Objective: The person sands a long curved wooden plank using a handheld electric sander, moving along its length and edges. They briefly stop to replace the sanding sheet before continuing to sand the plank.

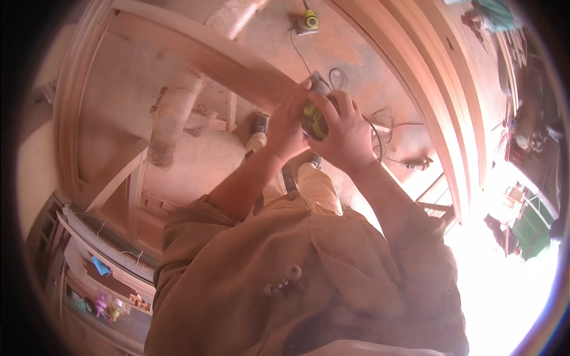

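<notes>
left hand [289, 121] and right hand [345, 133] both wrapped tight on sander [314, 118] | sander sits at the end of a slanted plank [202, 56] | risk: trailing cord [380, 127] could snag, sander could run off the plank's edge

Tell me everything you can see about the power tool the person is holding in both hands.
The power tool is small and hand-held, with a yellow-green and dark grey casing that looks like plastic. Most of it is hidden: the left hand covers its left side and the right hand wraps its top and right. It sits at the end of a long wooden beam, seemingly pressed against it. A thin dark cord loops away beside it. Its kind cannot be told for sure.
</notes>
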`<action>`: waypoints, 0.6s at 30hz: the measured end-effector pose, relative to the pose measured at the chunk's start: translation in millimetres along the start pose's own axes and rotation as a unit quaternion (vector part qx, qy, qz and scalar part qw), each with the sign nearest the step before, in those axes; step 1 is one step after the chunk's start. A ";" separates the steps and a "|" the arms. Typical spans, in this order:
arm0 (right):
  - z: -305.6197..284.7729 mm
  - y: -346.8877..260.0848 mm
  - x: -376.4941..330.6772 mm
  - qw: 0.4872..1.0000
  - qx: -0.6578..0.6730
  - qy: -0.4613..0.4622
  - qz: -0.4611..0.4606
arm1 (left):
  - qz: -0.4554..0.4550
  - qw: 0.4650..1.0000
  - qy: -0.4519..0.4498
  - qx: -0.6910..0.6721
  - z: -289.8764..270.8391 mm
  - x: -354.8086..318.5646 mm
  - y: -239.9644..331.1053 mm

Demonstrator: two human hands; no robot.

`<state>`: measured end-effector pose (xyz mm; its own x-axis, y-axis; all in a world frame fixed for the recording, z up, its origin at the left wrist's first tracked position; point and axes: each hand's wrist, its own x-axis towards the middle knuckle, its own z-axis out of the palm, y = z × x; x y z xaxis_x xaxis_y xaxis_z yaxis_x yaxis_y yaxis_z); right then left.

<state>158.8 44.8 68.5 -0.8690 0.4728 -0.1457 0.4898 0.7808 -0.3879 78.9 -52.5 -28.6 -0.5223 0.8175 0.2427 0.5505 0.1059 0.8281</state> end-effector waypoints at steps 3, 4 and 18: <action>-10.4 35.2 -67.3 0.999 0.011 0.020 0.023 | 0.016 0.999 -0.041 -0.023 50.0 -34.4 37.0; -14.2 46.7 -87.3 0.999 0.018 0.028 0.030 | 0.015 0.998 -0.063 -0.026 63.3 -41.9 50.0; -103.0 162.7 -314.2 0.969 0.094 0.200 0.113 | 0.065 0.994 -0.086 0.026 132.1 -135.8 176.5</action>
<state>518.8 65.3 144.9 -0.6263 0.7728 0.1027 0.6105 0.5681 -0.5519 333.0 -70.1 17.9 -0.3276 0.9103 0.2531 0.6416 0.0177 0.7668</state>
